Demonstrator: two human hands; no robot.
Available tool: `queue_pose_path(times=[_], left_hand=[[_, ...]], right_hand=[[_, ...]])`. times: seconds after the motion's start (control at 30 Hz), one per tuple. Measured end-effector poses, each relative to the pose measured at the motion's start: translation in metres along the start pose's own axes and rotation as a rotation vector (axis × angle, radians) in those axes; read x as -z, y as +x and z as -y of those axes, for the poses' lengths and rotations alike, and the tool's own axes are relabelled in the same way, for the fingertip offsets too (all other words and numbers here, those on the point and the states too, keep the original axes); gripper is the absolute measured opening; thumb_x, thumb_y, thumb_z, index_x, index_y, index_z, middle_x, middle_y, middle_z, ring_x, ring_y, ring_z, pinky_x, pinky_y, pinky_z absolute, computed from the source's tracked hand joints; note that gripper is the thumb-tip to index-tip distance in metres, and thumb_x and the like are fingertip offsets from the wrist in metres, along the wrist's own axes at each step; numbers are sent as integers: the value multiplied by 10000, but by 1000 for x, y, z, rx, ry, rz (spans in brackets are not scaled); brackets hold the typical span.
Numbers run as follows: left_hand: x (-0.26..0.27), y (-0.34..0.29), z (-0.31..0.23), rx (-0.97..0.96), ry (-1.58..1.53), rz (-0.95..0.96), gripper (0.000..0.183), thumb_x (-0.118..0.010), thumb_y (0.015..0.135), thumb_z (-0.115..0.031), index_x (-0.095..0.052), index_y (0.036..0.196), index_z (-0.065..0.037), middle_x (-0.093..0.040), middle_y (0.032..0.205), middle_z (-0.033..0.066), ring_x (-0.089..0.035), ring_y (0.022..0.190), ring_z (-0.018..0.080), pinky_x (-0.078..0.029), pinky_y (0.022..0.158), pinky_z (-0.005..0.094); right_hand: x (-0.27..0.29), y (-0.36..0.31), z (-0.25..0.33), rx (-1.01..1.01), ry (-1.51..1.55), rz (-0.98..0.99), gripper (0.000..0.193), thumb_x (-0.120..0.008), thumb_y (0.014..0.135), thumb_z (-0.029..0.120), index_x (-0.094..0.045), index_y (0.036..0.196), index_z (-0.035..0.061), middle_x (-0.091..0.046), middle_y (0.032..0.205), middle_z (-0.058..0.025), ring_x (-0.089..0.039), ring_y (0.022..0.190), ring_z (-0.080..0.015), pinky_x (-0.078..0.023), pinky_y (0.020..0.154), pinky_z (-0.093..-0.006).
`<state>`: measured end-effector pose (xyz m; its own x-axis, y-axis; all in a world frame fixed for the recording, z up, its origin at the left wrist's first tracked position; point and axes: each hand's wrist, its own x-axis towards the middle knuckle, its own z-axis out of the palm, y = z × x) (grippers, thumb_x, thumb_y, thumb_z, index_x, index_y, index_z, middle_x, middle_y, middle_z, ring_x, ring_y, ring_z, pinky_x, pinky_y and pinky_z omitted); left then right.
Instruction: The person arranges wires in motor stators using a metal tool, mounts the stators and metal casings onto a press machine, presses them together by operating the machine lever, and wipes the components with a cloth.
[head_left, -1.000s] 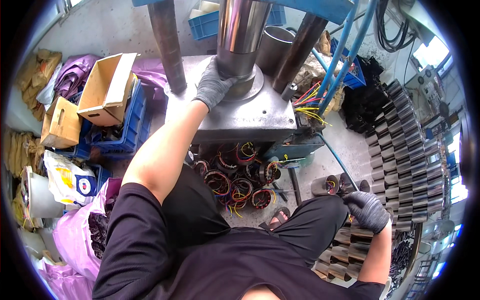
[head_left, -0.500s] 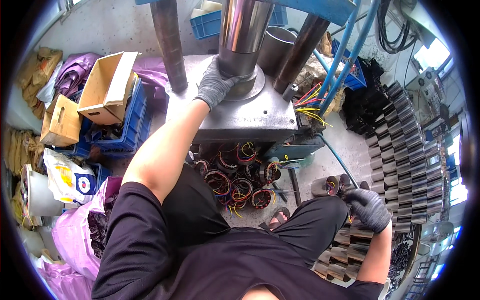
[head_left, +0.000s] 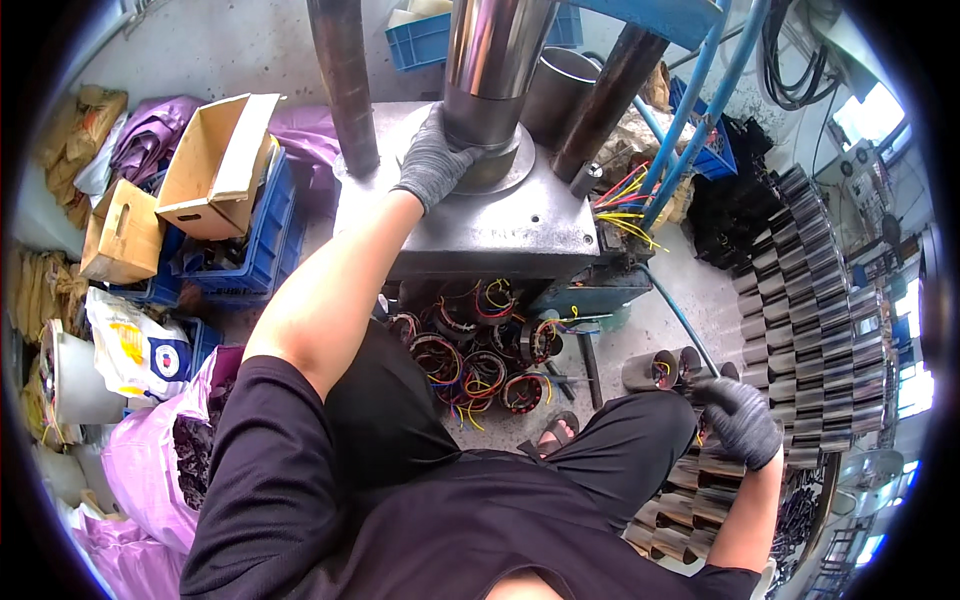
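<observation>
My left hand (head_left: 437, 163), in a dark grey knit glove, is wrapped round the left side of a short metal cylinder (head_left: 488, 172). That piece sits on a round plate (head_left: 515, 180) on the press table (head_left: 480, 232). The shiny press ram (head_left: 500, 50) comes down onto it from above, and my glove partly covers where they meet. Beside my right knee, my gloved right hand (head_left: 742, 420) is closed at the lower end of a thin blue lever (head_left: 683, 318). The fingers hide most of the grip.
Wire-wound stators (head_left: 482, 375) with coloured leads lie under the table. Stacked metal sleeves (head_left: 800, 310) line the right side. Dark steel columns (head_left: 343, 85) flank the ram. Blue crates (head_left: 262, 245), cardboard boxes (head_left: 215, 180) and a purple sack (head_left: 140, 460) stand at left.
The view has shifted slightly, so the press sits a little higher and farther right in it. Both hands keep their places and their grips.
</observation>
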<state>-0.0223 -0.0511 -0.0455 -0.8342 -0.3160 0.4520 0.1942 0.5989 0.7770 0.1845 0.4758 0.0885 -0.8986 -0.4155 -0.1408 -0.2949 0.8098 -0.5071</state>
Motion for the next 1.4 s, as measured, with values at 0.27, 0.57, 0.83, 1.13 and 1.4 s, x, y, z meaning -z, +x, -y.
queue_pose_path(times=[0.27,0.57,0.83,1.13,1.4], left_hand=[[0,-1,-3,-1,0,3,780,-913,729,-258,-511,1363,-47,-666,1282,167,-635,1220,314,-489,1075,412],[-2,3,5,16,-46,24,758,-898,743,-246,-506,1359,-42,-671,1264,179,-649,1197,313,-504,1053,414],[1,3,10,7,-110,23,738,-894,752,-222,-506,1355,-47,-672,1254,170,-653,1183,307,-508,1036,408],[-38,-28,6,-18,-570,157,698,-842,829,-186,-500,1420,-41,-600,1356,120,-569,1244,245,-441,1096,375],[-60,-34,-54,-262,-172,394,442,-749,918,-192,-576,1280,-5,-650,1232,127,-603,1134,245,-474,1016,368]], right_hand=[[1,2,6,-92,164,-2,230,-651,896,69,-723,1113,41,-738,1018,-179,-718,920,-356,-576,818,-400],[2,2,18,-181,180,70,266,-613,889,40,-712,1134,8,-736,946,-166,-718,814,-282,-579,773,-371],[7,16,8,-128,247,-24,289,-599,921,-1,-700,1192,-6,-720,933,-109,-685,796,-199,-571,777,-331],[59,65,-3,235,-301,-825,339,-637,855,101,-705,1178,26,-729,1069,-180,-705,993,-333,-557,880,-427],[94,87,26,41,-199,-827,782,-716,846,377,-452,1447,-49,-543,1317,-361,-611,1138,-482,-516,1015,-476]])
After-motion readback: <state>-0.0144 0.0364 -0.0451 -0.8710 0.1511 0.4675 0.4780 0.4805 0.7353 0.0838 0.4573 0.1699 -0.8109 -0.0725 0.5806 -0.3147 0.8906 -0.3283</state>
